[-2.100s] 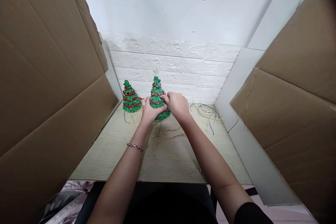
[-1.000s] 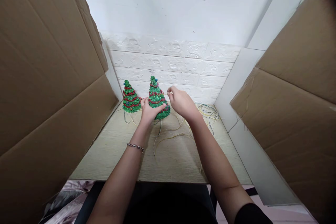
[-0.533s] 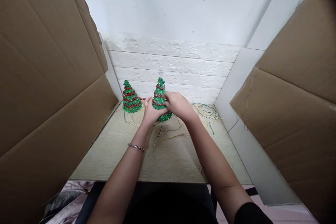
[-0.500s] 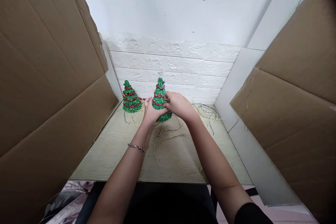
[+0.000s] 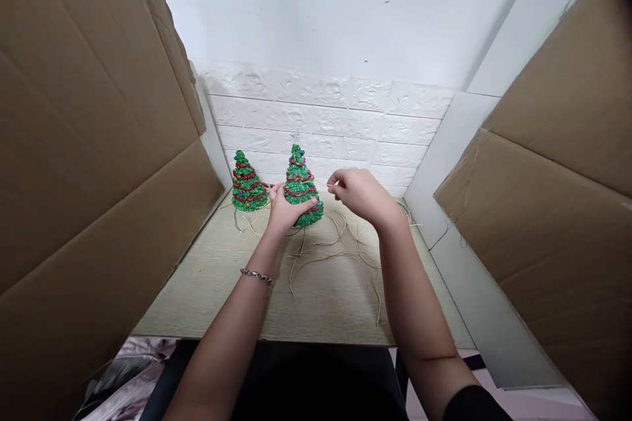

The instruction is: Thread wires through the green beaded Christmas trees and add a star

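Note:
A small green Christmas tree (image 5: 302,192) with red garlands and a clear topper stands upright near the middle of the table. My left hand (image 5: 287,209) grips its lower left side, thumb across the front. To the right of the tree, my right hand (image 5: 358,192) pinches a thin pale yellow cord (image 5: 320,183), which runs from the fingertips to the tree's side. A second green tree (image 5: 245,184) with red garlands stands just left of my left hand. More thin cords (image 5: 340,254) trail over the table in front of the tree.
The wooden table (image 5: 207,296) ends at a white brick-patterned wall (image 5: 345,122). Large cardboard panels rise at the left (image 5: 99,125) and right (image 5: 557,164). A coil of cords (image 5: 405,210) lies at the back right, partly behind my right arm.
My right hand has moved right, away from the tree, drawing the yellow cord out between them. My left hand still holds the tree, which leans or sits slightly further left.

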Motion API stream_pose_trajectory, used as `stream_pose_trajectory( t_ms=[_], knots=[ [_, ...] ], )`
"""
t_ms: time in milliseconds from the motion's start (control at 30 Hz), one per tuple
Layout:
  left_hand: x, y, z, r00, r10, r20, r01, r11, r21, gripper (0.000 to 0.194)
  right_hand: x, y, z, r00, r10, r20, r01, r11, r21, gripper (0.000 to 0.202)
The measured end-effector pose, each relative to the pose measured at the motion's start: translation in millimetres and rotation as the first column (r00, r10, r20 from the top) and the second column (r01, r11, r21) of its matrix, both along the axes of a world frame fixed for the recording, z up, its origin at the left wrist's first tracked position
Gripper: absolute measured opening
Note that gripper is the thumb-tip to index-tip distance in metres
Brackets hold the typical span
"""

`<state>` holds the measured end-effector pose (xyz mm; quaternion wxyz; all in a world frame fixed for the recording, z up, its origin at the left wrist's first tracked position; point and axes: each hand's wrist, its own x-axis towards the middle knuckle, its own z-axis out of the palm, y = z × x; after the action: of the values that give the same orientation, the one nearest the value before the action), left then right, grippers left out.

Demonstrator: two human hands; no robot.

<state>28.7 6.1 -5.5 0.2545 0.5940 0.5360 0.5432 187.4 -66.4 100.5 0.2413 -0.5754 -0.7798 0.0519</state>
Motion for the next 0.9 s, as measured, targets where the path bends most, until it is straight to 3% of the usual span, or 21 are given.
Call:
stream_pose_trajectory(
  t_ms=[333, 467, 667, 900],
  knots=[
    [2, 0, -1.9, 0.995, -0.042, -0.094, 0.044, 0.999, 0.015, 0.077, -27, 20, -17.8, 0.991, -0.079, 0.104, 0.075, 0.996, 0.048, 0.020],
    [2, -2, 0.3, 0.996, -0.074, -0.049, 0.074, 0.997, 0.017, 0.075, -18, 20, -14.9, 0.999, -0.037, 0.009, 0.036, 0.999, 0.008, 0.020],
    [2, -5, 2.2, 0.996, -0.094, -0.014, 0.094, 0.996, -0.001, 0.079, 0, 15, -7.1, 0.993, 0.033, -0.111, -0.023, 0.995, 0.095, 0.020],
    [3, -5, 3.5, 0.994, -0.106, -0.002, 0.106, 0.994, 0.003, 0.076, -13, 29, -19.3, 0.994, 0.051, -0.092, -0.047, 0.998, 0.047, 0.015]
  ],
)
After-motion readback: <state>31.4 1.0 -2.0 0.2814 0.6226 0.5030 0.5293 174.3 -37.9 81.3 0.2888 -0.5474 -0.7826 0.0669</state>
